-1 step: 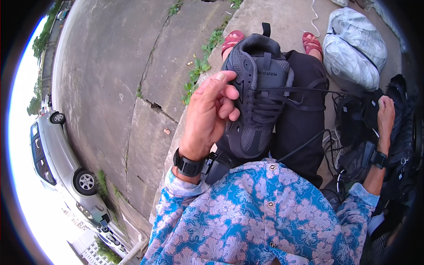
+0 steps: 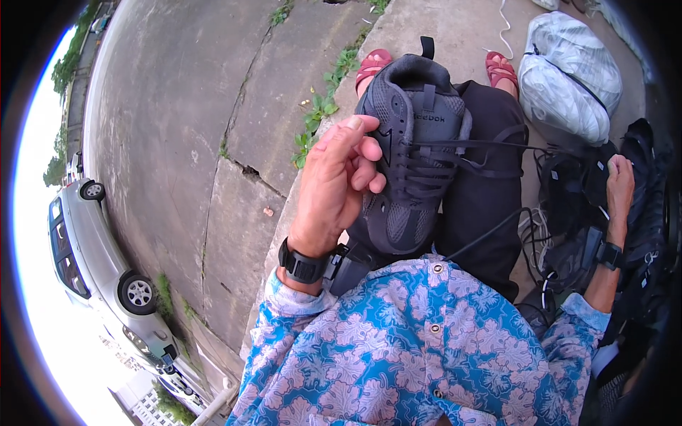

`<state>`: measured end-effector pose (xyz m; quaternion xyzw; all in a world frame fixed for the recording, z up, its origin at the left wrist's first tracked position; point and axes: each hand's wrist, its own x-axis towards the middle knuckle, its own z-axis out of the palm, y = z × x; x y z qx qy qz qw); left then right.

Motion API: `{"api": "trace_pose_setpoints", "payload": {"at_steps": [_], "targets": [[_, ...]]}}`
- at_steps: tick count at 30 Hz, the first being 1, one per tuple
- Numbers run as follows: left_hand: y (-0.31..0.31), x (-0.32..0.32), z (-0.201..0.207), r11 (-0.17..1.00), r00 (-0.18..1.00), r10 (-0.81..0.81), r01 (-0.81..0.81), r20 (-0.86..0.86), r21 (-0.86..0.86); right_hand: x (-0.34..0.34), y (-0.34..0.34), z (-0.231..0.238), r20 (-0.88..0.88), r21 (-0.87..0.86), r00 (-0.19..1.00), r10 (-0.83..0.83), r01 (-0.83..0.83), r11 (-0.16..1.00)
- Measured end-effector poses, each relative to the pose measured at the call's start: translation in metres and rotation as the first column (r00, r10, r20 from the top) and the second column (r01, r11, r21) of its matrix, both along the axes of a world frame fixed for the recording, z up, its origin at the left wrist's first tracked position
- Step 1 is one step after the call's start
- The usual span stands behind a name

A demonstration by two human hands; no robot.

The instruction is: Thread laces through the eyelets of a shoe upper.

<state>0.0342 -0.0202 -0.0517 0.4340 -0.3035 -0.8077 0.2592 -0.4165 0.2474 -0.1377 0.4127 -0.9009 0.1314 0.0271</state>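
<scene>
A dark grey running shoe [image 2: 420, 192] lies across my lap, its heel pointing away from me and its laces partly threaded. My left hand [image 2: 337, 170] is at the shoe's left side, thumb against forefinger and the other fingers curled near the upper. Whatever it may be pinching is hidden. A long dark shoelace [image 2: 497, 145] stretches from the upper eyelets out to the right. At its far end my right hand [image 2: 620, 181] is closed in a fist around the lace. A looser loop of lace hangs over my right trouser leg.
On the right are dark shoes [image 2: 639, 142] and black cords [image 2: 527, 231] in a pile. A white plastic bag [image 2: 572, 74] tied with black cord stands beyond. Weeds [image 2: 316, 110] grow along the concrete step's edge. A silver car [image 2: 103, 255] is parked far left.
</scene>
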Motion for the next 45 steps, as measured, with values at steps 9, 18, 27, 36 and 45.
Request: {"api": "trace_pose_setpoints", "payload": {"at_steps": [9,18,27,36,45], "targets": [[0.011,-0.026,0.036,0.855,0.879,-0.281,0.411,0.384,-0.317,0.122,-0.090,0.037,0.293,-0.321,0.910,0.292,-0.194,0.927],[0.016,-0.052,0.031,0.331,0.608,-0.332,0.791,0.722,-0.514,0.222,-0.142,0.069,0.116,-0.474,0.690,0.714,-0.594,0.651],[0.001,-0.075,0.038,0.111,0.390,-0.350,0.920,0.852,-0.376,0.233,-0.149,0.062,-0.012,-0.451,0.690,0.724,-0.650,0.612],[0.002,-0.079,0.019,-0.098,0.362,-0.107,0.923,0.926,-0.372,0.233,-0.146,0.061,-0.002,-0.422,0.704,0.710,-0.644,0.638],[0.003,-0.048,0.026,0.056,0.602,-0.215,0.794,0.769,-0.605,0.237,-0.149,0.066,0.093,-0.504,0.715,0.693,-0.566,0.652]]}}
